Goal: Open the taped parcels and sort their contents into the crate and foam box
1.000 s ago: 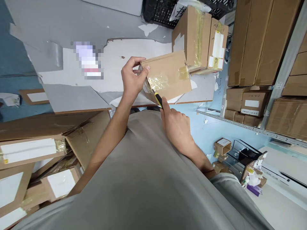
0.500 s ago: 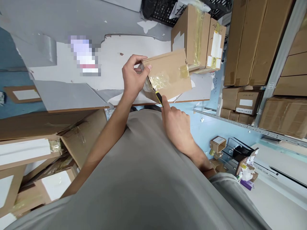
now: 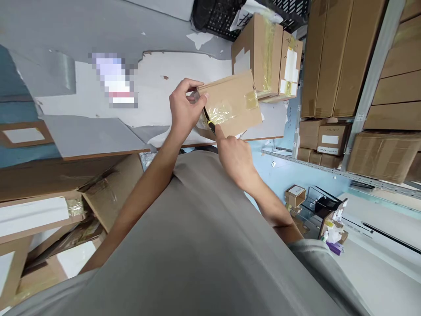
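A small cardboard box with shiny clear tape across its face is tilted above the near part of the worktable. My left hand grips the box by its left end, thumb on the face and fingers behind the edge. In my right hand is a black and yellow utility knife, the index finger stretched along it. Its dark blade lies against the left edge of the box, just below my left thumb. Whether the blade has gone through the tape cannot be made out.
Two taped cartons stand right of the box, with a black plastic crate behind them. A blurred-out item lies on the table's left. Open cartons sit low left. Shelving with stacked boxes rises at right.
My right hand has moved up and left along the box's left edge, carrying the knife closer to my left thumb. The left hand keeps its hold on the box. The view has shifted slightly.
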Action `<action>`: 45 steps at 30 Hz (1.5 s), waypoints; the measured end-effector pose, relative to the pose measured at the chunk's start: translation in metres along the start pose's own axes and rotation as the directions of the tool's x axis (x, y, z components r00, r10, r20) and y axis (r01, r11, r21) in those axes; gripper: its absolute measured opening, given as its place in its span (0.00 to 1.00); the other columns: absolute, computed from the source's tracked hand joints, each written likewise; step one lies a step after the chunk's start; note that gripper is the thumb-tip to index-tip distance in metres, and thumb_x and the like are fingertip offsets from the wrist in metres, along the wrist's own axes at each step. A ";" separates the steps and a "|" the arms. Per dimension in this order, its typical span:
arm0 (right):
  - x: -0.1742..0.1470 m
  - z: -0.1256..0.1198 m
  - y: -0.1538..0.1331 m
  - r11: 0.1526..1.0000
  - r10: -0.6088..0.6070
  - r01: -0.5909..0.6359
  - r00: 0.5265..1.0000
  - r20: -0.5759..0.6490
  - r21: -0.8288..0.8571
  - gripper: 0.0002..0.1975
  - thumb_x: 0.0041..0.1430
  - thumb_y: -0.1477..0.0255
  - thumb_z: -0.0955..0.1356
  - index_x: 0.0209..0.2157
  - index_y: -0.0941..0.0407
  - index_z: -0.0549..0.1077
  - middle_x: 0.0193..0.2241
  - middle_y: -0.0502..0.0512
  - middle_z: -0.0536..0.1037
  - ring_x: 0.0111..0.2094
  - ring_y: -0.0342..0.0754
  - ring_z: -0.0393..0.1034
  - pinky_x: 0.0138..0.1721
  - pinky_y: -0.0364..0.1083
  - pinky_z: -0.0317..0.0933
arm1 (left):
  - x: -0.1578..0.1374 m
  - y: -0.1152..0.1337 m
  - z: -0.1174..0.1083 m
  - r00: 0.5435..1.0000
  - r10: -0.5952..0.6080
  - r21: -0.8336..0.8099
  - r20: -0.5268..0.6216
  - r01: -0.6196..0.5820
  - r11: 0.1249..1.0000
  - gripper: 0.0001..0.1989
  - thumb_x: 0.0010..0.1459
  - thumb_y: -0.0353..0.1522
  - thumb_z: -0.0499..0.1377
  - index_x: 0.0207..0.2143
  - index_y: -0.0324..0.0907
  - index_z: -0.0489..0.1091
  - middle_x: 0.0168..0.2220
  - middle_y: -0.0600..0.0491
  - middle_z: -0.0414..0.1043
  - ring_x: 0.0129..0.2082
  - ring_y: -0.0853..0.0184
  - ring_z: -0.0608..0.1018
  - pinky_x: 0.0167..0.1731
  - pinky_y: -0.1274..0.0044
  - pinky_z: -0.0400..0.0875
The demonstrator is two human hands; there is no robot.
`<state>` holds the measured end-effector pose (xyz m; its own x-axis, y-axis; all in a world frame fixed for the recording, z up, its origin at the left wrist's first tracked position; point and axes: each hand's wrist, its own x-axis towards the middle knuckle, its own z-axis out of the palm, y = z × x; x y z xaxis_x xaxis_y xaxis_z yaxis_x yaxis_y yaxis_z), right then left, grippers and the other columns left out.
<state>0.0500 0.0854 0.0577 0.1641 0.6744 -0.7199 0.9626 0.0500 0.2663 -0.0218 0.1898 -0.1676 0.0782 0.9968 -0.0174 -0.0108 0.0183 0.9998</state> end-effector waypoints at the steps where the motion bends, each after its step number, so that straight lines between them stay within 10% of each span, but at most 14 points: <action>1: -0.007 0.001 0.005 1.000 0.009 -0.009 1.000 0.009 0.005 0.39 0.82 0.75 0.64 0.87 0.57 0.49 0.53 0.73 0.89 0.52 0.59 0.88 0.53 0.50 0.77 | 0.001 -0.001 0.000 1.000 -0.010 -0.006 -0.004 0.010 1.000 0.24 0.66 0.50 0.75 0.57 0.50 0.80 0.55 0.45 0.83 0.67 0.46 0.82 0.69 0.54 0.81; 7: -0.036 0.017 0.069 0.975 0.114 -0.074 0.976 -0.185 0.209 0.35 0.87 0.63 0.62 0.87 0.51 0.53 0.49 0.64 0.91 0.43 0.58 0.86 0.48 0.49 0.72 | -0.004 0.000 -0.002 1.000 -0.014 -0.001 -0.018 0.014 1.000 0.24 0.67 0.53 0.74 0.57 0.51 0.81 0.58 0.45 0.83 0.64 0.50 0.84 0.65 0.59 0.84; 12: 0.051 0.069 0.142 0.764 0.519 -0.180 0.742 -0.425 0.619 0.30 0.88 0.54 0.57 0.74 0.58 0.70 0.47 0.69 0.89 0.44 0.59 0.85 0.51 0.53 0.72 | -0.011 0.011 -0.003 0.997 -0.051 0.031 -0.055 0.052 0.998 0.24 0.67 0.53 0.74 0.57 0.52 0.81 0.59 0.46 0.84 0.65 0.52 0.84 0.65 0.60 0.83; 14: 0.081 0.092 0.149 0.684 0.549 -0.097 0.722 -0.422 0.724 0.27 0.88 0.54 0.58 0.66 0.58 0.74 0.45 0.68 0.89 0.44 0.60 0.85 0.50 0.53 0.73 | -0.012 0.017 -0.004 0.995 -0.063 0.059 -0.078 0.068 0.996 0.25 0.68 0.54 0.74 0.57 0.50 0.80 0.59 0.46 0.84 0.65 0.52 0.84 0.65 0.62 0.84; 24: 0.068 0.132 0.115 0.496 0.374 0.169 0.843 -0.385 0.852 0.27 0.87 0.52 0.57 0.66 0.56 0.74 0.42 0.62 0.90 0.36 0.57 0.84 0.40 0.49 0.71 | -0.012 0.035 -0.016 0.939 -0.117 0.166 -0.322 0.178 0.970 0.28 0.68 0.56 0.73 0.56 0.48 0.77 0.60 0.45 0.83 0.65 0.53 0.84 0.71 0.58 0.77; 45: 0.060 0.140 0.169 0.524 0.062 0.275 0.932 -0.358 0.806 0.34 0.88 0.64 0.58 0.88 0.47 0.51 0.52 0.56 0.91 0.40 0.49 0.87 0.45 0.44 0.77 | -0.019 0.029 0.005 0.919 -0.010 0.395 -0.395 0.180 0.901 0.24 0.71 0.48 0.73 0.52 0.39 0.75 0.52 0.47 0.83 0.54 0.61 0.84 0.62 0.66 0.79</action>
<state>0.2524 0.0313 -0.0306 0.1353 0.8950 -0.4251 0.7232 -0.3824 -0.5751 -0.0182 0.1706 -0.1380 -0.3215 0.9464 -0.0311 0.3978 0.1648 0.9025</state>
